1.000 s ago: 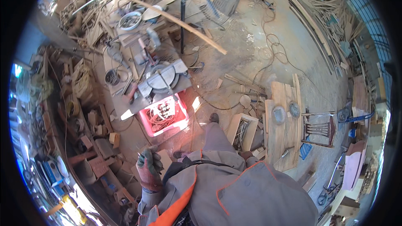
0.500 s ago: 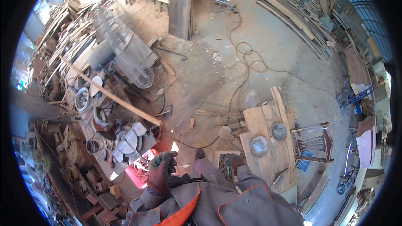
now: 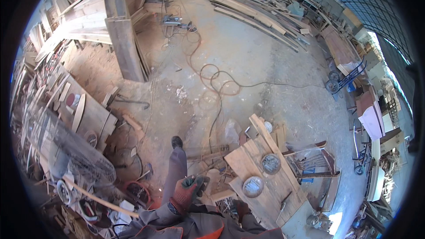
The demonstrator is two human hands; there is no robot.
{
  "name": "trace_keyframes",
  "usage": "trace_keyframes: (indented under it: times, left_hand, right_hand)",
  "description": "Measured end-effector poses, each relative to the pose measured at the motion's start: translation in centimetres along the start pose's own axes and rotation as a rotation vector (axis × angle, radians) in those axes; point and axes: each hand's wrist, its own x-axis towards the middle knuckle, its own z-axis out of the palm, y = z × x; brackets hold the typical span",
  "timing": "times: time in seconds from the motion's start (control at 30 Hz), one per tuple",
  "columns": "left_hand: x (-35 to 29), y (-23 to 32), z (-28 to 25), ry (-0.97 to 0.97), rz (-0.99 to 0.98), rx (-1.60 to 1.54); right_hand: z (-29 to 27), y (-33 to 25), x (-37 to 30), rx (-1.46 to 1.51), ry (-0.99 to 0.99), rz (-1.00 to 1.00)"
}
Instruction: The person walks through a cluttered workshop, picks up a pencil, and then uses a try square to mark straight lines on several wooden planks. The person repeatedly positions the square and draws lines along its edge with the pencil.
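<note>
Workshop floor (image 3: 256, 106) cluttered. Left hand (image 3: 188, 191): grip part-curled, contents unclear. Right hand (image 3: 241, 208) beside counter (image 3: 240, 161), grip unclear. Careful footing advisable near cable (image 3: 212, 126).

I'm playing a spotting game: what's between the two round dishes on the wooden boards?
Just bare wood: in the head view, a narrow strip of the wooden boards shows between the farther dish and the nearer dish.
</note>
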Motion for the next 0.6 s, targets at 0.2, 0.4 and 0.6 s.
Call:
trace_keyframes:
  times: [0.2, 0.4, 0.6]
  left_hand:
    - [21.0, 9.3, -2.8, -0.138, -0.134, 0.148]
    - [38.6, 25.6, -6.0, -0.072, -0.023, 0.048]
    - [48.8, 40.7, -4.1, -0.094, -0.051, 0.093]
  right_hand:
    - [-3.2, -1.7, 15.3, 0.188, -0.148, 0.235]
    - [-12.9, -6.6, 33.9, -0.15, -0.172, -0.03]
    - [-22.6, -8.3, 45.0, 0.019, -0.268, 0.154]
